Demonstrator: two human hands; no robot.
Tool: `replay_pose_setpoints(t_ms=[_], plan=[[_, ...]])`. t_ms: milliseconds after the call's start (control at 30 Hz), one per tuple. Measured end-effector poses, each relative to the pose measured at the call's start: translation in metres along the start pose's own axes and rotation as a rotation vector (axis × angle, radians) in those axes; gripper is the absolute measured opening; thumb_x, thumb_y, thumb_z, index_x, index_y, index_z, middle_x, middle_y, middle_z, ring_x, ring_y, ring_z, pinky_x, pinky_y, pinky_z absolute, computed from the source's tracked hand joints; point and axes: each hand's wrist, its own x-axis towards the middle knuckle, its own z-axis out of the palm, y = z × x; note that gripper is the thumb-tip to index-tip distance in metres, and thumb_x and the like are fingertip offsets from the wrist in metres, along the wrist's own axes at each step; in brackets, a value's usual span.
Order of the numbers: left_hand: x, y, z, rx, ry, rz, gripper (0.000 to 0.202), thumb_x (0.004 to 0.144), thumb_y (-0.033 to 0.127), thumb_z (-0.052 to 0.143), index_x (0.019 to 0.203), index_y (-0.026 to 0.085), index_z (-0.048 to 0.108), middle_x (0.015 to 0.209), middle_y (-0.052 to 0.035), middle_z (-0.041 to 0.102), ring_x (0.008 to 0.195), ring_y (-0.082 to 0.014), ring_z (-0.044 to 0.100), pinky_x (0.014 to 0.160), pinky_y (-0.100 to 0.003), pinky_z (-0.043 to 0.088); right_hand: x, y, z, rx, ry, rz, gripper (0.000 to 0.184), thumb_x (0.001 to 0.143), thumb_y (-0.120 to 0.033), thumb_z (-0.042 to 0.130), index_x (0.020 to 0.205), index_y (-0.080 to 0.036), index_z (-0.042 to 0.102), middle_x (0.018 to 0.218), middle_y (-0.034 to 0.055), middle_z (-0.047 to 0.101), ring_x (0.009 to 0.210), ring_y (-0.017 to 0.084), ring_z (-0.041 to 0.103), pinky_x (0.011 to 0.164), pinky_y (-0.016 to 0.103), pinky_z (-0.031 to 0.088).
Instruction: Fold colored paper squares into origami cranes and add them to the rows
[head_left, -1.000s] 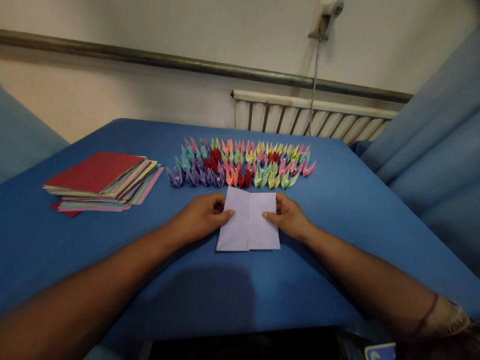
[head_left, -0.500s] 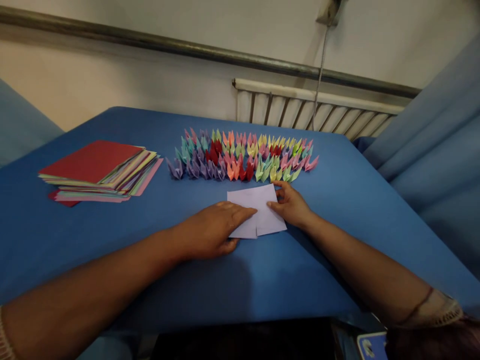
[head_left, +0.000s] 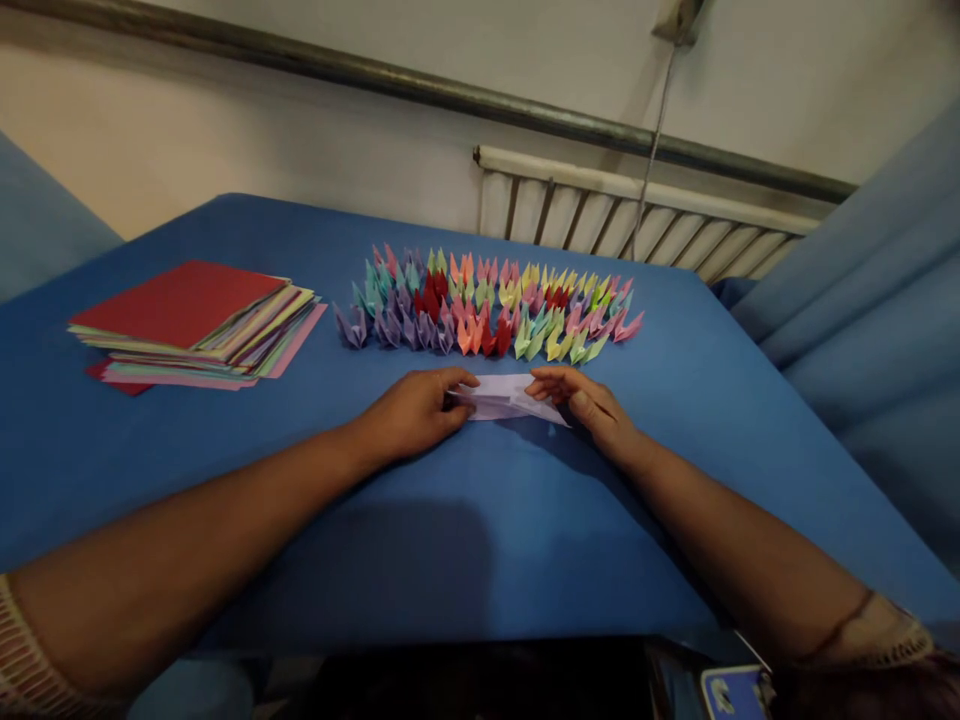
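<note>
A pale lilac sheet of origami paper (head_left: 501, 396), folded, lies between my hands on the blue-covered table (head_left: 480, 540). My left hand (head_left: 424, 408) pinches its left end between thumb and fingers. At the right end, my right hand (head_left: 589, 405) reaches over the paper with fingers stretched along its far side and the thumb apart from them. The near edge of the sheet stands slightly off the table at the right and casts a shadow. Just beyond the paper stand rows of small folded paper cranes (head_left: 469, 330) in many colours.
A stack of coloured paper (head_left: 180, 305), red on top, sits at the left. Behind the table are a radiator (head_left: 600, 205), a pipe (head_left: 420, 85) and a hanging cable (head_left: 652, 150). Blue curtains (head_left: 885, 270) hang at the right. A blue-and-white object (head_left: 731, 692) shows below the table edge.
The paper has gone from a flat, wide shape to a narrow folded strip. My left hand has moved from pressing on it to pinching its left end; my right fingers have spread.
</note>
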Motion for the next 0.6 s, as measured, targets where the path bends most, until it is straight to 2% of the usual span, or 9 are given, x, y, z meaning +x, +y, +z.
replay_pose_setpoints(t_ms=[67,167,267,367,500,600], plan=[[0.002,0.001,0.000,-0.021,0.025,-0.034,0.040,0.083,0.032,0.057,0.119,0.017,0.061,0.083,-0.0040,0.070,0.072,-0.0203,0.065,0.066,-0.030,0.047,0.000,0.003,0.001,-0.021,-0.018,-0.010,0.065,0.086,-0.067,0.052,0.130,-0.019,0.051,0.112,0.0107,0.065,0.104,0.022,0.062,0.091,0.041,0.048],[0.004,0.003,0.001,-0.073,0.058,-0.042,0.041,0.080,0.033,0.060,0.119,0.017,0.061,0.079,-0.0028,0.068,0.069,-0.0193,0.063,0.063,-0.029,0.045,0.001,0.006,0.001,-0.135,0.037,-0.005,0.062,0.079,-0.055,0.070,0.128,-0.021,0.053,0.103,0.0070,0.066,0.096,0.020,0.062,0.091,0.040,0.048],[0.006,0.002,0.000,-0.144,0.064,-0.047,0.041,0.081,0.035,0.060,0.118,0.018,0.059,0.078,-0.0020,0.068,0.067,-0.0187,0.062,0.062,-0.029,0.045,0.002,0.005,0.000,-0.121,0.007,-0.023,0.070,0.075,-0.052,0.075,0.133,-0.022,0.050,0.103,0.0064,0.066,0.095,0.019,0.062,0.094,0.040,0.048],[0.007,0.000,-0.005,-0.096,0.065,-0.066,0.042,0.081,0.036,0.060,0.119,0.018,0.059,0.074,-0.0008,0.065,0.065,-0.0183,0.060,0.061,-0.029,0.042,0.002,0.006,0.001,-0.128,-0.017,-0.024,0.077,0.072,-0.050,0.077,0.137,-0.022,0.046,0.106,0.0065,0.067,0.100,0.020,0.062,0.096,0.041,0.047],[0.007,-0.001,-0.013,-0.006,0.065,-0.073,0.046,0.080,0.036,0.061,0.122,0.017,0.059,0.076,-0.0012,0.064,0.067,-0.0189,0.059,0.063,-0.029,0.041,0.000,0.013,0.006,-0.290,0.076,0.081,0.050,0.081,-0.037,0.069,0.128,-0.023,0.056,0.097,0.0034,0.068,0.087,0.018,0.064,0.084,0.036,0.051],[0.006,-0.001,-0.014,-0.029,0.016,-0.040,0.048,0.078,0.037,0.062,0.121,0.018,0.059,0.081,-0.0025,0.066,0.071,-0.0202,0.060,0.065,-0.030,0.042,-0.001,0.017,0.005,-0.432,0.081,0.100,0.038,0.081,-0.032,0.068,0.117,-0.023,0.062,0.097,0.0034,0.068,0.087,0.019,0.063,0.081,0.035,0.049]])
